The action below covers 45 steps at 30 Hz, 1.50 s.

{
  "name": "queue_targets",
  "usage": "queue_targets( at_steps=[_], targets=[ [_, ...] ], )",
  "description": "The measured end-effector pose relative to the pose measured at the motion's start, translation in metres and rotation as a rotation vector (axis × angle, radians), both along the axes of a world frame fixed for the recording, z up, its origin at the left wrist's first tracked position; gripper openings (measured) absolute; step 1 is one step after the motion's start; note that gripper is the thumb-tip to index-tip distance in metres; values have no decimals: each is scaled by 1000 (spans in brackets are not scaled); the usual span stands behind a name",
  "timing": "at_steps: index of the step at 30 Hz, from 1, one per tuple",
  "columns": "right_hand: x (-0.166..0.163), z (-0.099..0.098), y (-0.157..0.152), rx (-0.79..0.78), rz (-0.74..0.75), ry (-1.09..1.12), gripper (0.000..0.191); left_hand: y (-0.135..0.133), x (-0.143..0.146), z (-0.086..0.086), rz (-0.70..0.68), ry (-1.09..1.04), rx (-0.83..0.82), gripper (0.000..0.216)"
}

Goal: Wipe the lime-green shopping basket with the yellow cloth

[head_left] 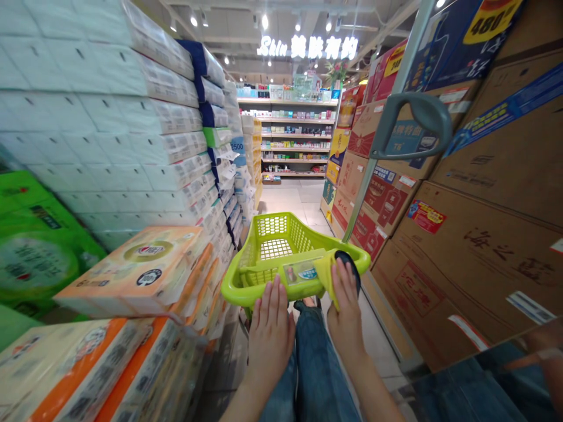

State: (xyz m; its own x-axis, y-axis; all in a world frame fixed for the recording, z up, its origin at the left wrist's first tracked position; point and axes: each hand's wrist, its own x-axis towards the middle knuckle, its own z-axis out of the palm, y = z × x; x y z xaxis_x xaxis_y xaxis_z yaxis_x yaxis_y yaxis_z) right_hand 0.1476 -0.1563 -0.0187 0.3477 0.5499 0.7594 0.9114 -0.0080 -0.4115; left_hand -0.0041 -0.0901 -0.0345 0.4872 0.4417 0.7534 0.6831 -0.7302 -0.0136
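A lime-green plastic shopping cart [303, 237] stands before me, its basket showing bare mesh. My left hand [272, 328] lies against the near rim, fingers stretched out flat and holding nothing. At the rim's right end my right hand [345, 299] presses a yellow cloth [325, 272] to the cart, fingers together over it. A dark rounded piece [349, 261] shows beside those fingers; I cannot make out what it is. Between the hands, a clear-covered label panel [303, 271] is set in the cart's near edge.
Stacked tissue packs [109, 129] wall the left side, with orange packs [141, 258] lower and nearer. Cartons [484, 246] line the right behind a post with a grey handle [413, 126]. The tiled aisle [292, 196] leads to stocked shelves [297, 135].
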Motion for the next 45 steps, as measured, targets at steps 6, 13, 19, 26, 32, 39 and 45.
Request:
queue_targets(
  at_steps=[6,13,19,26,32,39,45],
  targets=[
    [-35,8,9,-61,-9,-15,81,-1,3,-4,7,-19,-5,70],
    [0,18,-4,-96,40,-68,81,0,-2,-2,2,12,-26,72],
    [-11,19,5,-89,-66,-27,82,-1,1,-3,7,-8,-27,72],
    [-26,32,7,-167,160,-95,75,0,-2,-4,0,10,-39,73],
    [-16,27,10,-108,-90,-10,74,-3,2,-4,6,-3,-34,69],
    [-39,35,10,-201,161,-62,75,-2,-2,-5,2,7,-42,69],
    [15,19,-3,-34,-85,58,78,-3,0,-1,-13,13,-40,67]
  ],
)
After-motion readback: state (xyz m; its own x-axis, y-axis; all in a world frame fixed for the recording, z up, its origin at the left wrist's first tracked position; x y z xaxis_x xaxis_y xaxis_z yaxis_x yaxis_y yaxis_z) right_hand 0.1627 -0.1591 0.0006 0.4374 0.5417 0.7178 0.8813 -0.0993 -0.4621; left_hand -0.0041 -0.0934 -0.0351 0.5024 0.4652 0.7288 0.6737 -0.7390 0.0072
